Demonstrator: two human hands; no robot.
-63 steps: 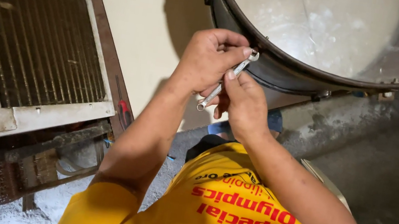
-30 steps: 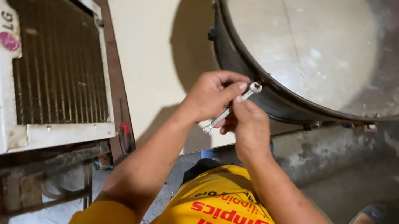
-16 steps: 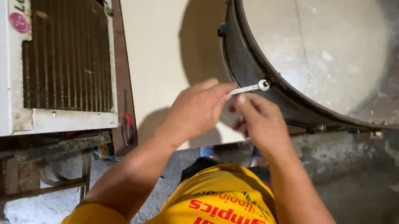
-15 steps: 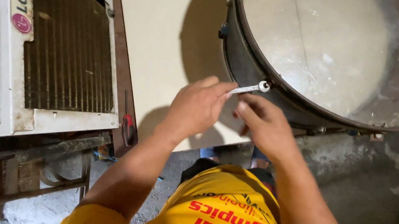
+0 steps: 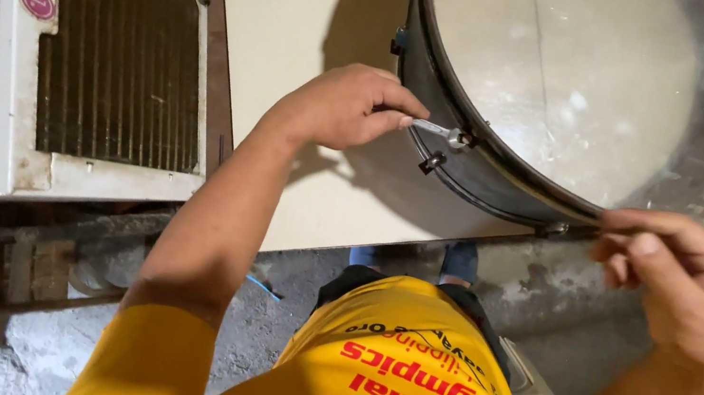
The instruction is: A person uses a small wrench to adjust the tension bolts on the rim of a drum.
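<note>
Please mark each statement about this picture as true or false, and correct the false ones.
1. The left hand holds a small metal wrench against the side of the dark round drum. True.
2. The right hand also grips the wrench. False: it is apart from the wrench, with its fingers at the drum's rim further to the right.
3. The air conditioner unit with a finned grille lies to the left of the hands. True.
4. The person wears a blue shirt. False: the shirt is yellow with red print.
5. The drum stands on the air conditioner unit. False: it is beside a pale flat panel, away from the unit.
</note>
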